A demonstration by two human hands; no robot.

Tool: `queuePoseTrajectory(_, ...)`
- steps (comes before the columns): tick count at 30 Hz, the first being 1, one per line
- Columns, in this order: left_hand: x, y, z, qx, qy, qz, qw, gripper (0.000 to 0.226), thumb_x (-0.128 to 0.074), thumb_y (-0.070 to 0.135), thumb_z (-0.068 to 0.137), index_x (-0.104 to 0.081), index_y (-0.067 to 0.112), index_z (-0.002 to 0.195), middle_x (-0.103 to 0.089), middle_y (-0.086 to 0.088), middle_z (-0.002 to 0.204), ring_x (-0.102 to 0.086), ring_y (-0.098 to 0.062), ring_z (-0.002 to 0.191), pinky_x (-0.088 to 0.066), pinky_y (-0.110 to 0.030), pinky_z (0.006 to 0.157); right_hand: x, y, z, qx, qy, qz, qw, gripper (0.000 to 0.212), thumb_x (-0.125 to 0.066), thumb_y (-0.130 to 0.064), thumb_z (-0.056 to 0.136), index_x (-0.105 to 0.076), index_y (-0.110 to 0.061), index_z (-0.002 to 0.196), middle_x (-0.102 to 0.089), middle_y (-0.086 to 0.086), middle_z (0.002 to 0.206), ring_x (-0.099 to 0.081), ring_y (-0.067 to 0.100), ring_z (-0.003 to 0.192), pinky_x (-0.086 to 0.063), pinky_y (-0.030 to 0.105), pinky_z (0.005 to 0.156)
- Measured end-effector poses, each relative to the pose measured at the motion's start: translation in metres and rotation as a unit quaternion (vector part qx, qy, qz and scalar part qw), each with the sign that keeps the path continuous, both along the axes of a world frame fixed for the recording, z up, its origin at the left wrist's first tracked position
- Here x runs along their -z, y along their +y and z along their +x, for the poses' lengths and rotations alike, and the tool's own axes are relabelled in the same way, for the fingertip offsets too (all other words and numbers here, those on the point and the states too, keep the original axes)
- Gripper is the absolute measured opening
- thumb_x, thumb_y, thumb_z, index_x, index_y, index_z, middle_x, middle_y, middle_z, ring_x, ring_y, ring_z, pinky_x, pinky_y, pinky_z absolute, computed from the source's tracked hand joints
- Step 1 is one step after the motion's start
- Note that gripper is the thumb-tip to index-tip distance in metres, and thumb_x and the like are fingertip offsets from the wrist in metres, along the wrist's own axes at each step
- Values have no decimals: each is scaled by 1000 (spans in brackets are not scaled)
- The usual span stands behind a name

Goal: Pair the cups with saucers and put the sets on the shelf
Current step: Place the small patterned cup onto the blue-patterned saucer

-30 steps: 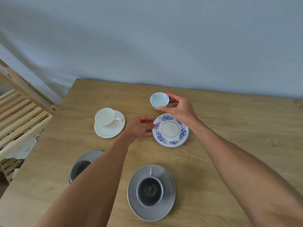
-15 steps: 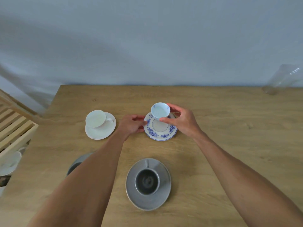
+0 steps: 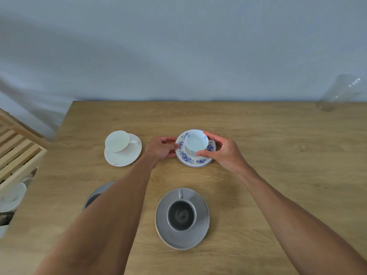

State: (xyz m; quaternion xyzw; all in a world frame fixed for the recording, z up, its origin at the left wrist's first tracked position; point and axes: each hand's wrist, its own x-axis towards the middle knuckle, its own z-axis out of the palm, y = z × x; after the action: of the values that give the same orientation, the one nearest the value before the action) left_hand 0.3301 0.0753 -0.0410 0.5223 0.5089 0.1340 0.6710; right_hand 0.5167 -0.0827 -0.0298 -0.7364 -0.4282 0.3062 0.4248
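Blue-flowered cup (image 3: 196, 143) sits just above the middle of the frame, directly over the well of the blue-flowered saucer (image 3: 195, 148), pinched at its rim and side in the grip of the right hand (image 3: 224, 152); whether its foot already touches the saucer I cannot tell. Left hand (image 3: 159, 149) clamps the saucer's left edge, steadying it on the table (image 3: 278, 165). What matters next is that the wooden shelf (image 3: 17, 155) lies far off at the left edge of the frame, so the left hand is the nearer one to carry the set there, I judge
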Motion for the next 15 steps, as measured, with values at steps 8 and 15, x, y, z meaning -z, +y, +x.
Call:
queuePoseTrajectory(8,0,-2,-1,-5,-9,-3,1000,36,-79,3,86,-72,5,120,-78,-10,107,-76,-21,93,-65,-28,75,3,0,-2,8,-5,-8,1000,90,-97,-54,56,-66,-31,138,-72,-19,128,-66,-4,119,-53,36,107)
queuePoseTrajectory(15,-1,-3,-1,-8,-8,-6,1000,35,-78,4,87,-71,5,122,-77,-10,109,-75,-19,92,-64,-24,70,1,-1,-6,6,-8,-9,1000,91,-97,-53,57,-65,-30,139,-71,-18,129,-65,-6,118,-53,32,107)
